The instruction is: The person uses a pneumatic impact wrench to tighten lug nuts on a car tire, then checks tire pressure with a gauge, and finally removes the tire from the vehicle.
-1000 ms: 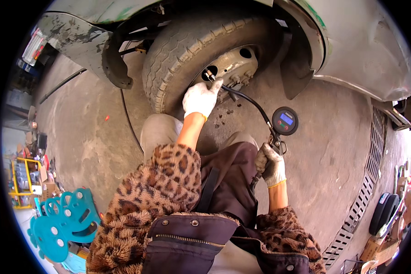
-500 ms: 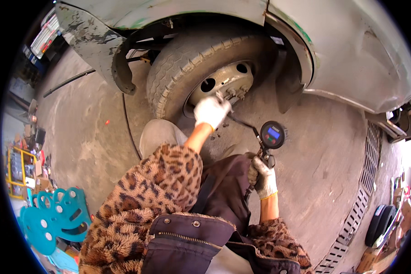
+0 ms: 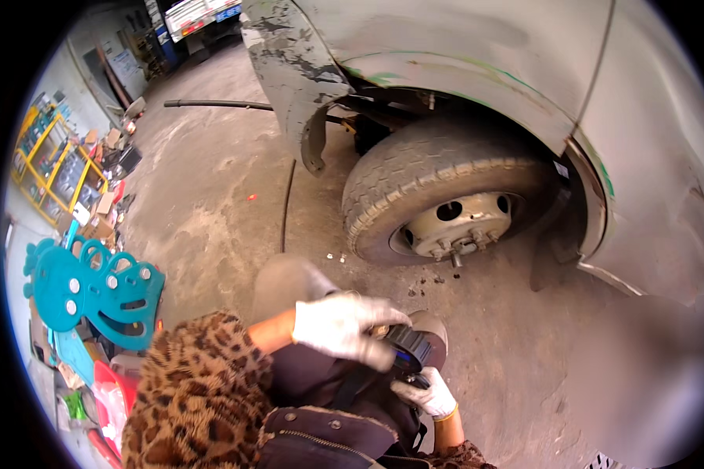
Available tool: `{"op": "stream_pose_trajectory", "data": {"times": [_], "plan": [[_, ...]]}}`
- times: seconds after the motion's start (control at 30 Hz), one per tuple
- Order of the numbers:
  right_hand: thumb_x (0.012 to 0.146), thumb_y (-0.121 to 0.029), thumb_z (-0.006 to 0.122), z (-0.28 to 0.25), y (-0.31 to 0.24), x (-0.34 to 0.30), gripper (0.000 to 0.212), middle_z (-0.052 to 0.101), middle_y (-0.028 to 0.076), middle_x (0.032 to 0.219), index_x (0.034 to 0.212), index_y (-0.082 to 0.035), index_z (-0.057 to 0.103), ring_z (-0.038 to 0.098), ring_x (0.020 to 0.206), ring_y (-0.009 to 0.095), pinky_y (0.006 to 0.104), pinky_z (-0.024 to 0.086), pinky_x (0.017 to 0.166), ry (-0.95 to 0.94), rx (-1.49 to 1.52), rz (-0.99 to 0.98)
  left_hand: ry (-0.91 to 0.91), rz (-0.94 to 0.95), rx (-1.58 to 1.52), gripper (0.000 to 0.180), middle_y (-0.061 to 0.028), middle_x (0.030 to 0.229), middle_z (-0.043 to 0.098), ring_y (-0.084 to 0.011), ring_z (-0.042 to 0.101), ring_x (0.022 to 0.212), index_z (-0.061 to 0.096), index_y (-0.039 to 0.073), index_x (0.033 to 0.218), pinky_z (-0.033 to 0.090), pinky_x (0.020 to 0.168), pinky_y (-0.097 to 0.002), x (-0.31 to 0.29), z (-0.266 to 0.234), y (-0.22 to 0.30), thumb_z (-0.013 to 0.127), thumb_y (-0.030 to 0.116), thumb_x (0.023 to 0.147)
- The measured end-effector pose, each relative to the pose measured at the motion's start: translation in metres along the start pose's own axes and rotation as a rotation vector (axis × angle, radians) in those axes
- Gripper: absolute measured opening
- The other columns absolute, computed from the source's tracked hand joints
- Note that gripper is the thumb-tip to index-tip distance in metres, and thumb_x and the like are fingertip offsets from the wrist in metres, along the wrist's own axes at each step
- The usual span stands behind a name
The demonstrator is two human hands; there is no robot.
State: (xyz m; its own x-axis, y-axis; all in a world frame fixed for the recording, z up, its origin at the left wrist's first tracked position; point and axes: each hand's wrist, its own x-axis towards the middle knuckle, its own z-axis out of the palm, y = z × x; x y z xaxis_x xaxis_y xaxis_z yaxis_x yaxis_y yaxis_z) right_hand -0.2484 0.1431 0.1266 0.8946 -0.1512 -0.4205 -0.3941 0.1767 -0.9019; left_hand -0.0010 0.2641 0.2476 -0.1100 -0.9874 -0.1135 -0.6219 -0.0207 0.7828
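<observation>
A tyre inflator with a round black gauge (image 3: 411,349) is over my lap, its face turned mostly away. My right hand (image 3: 428,393), in a pale work glove, is closed around its handle just below the gauge. From the left my left hand (image 3: 340,327), also gloved, reaches to the gauge. Motion smears its fingers, and a small brass-coloured bit shows between them; whether they grip it cannot be made out. Beyond my knees stands the vehicle's worn front tyre (image 3: 414,184) on a cream steel wheel (image 3: 465,227), turned outward under the fender. Neither hand touches the wheel.
A scraped grey vehicle body (image 3: 461,47) overhangs the wheel. A dark hose (image 3: 288,207) and a long bar (image 3: 219,103) lie on the concrete. Left are a teal plastic board (image 3: 94,289), a yellow rack (image 3: 55,176) and clutter. A blurred patch hides the lower right.
My left hand has left the wheel and come back to the gauge. The inflator has moved in toward my lap and tipped. My view has swung left, so the wheel appears farther right.
</observation>
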Motion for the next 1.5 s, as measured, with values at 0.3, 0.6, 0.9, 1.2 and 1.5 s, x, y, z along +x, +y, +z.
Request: {"op": "stream_pose_trajectory", "data": {"times": [0.3,0.6,0.9,1.2,1.5], "plan": [[0.087,-0.019,0.077,0.045,0.021,0.047,0.023,0.064,0.000,0.070,0.097,-0.001,0.068,0.056,0.062,0.006,0.0253,0.047,0.057,-0.067,-0.060,0.209,0.328,-0.251,-0.264,0.063,-0.0155,0.101,0.066,-0.0378,0.067,0.092,0.053,0.008,0.120,0.054,0.077,-0.0452,-0.054,0.048,-0.070,0.082,0.043,0.076],[0.083,-0.022,0.076,0.156,0.104,-0.042,0.051,0.072,0.014,0.099,0.125,0.003,0.062,0.068,0.083,0.025,0.0393,0.056,0.071,0.963,-0.255,-0.035,0.115,-0.362,-0.760,0.064,-0.0210,0.100,0.069,-0.0398,0.068,0.094,0.052,0.005,0.122,0.054,0.081,-0.0457,-0.120,-0.001,-0.130,0.081,0.041,0.078],[0.095,-0.032,0.065,0.238,-0.203,0.003,0.049,0.067,0.025,0.112,0.133,-0.003,0.054,0.065,0.103,0.035,0.0419,0.050,0.087,0.435,-0.796,0.449,0.349,-0.336,-1.111,0.062,-0.0193,0.116,0.068,-0.0307,0.065,0.109,0.059,0.002,0.125,0.050,0.094,-0.0393,-0.199,-0.105,-0.094,0.079,0.042,0.082],[0.087,-0.032,0.073,0.354,-0.413,0.164,0.047,0.067,0.023,0.108,0.122,-0.004,0.058,0.065,0.096,0.042,0.0463,0.052,0.085,0.097,-0.915,0.099,0.836,-0.801,-0.513,0.064,-0.0222,0.113,0.066,-0.0412,0.062,0.108,0.054,0.007,0.123,0.049,0.091,-0.0483,-0.405,-0.357,0.010,0.077,0.047,0.078],[0.093,-0.049,0.062,0.449,-0.464,0.387,0.052,0.064,0.023,0.117,0.125,-0.009,0.060,0.059,0.112,0.041,0.0471,0.047,0.095,-0.367,-0.977,0.337,0.717,-0.926,-0.396,0.068,-0.0275,0.126,0.057,-0.0437,0.060,0.112,0.049,-0.001,0.129,0.048,0.095,-0.0486,-0.485,-0.515,-0.086,0.070,0.046,0.085]]}}
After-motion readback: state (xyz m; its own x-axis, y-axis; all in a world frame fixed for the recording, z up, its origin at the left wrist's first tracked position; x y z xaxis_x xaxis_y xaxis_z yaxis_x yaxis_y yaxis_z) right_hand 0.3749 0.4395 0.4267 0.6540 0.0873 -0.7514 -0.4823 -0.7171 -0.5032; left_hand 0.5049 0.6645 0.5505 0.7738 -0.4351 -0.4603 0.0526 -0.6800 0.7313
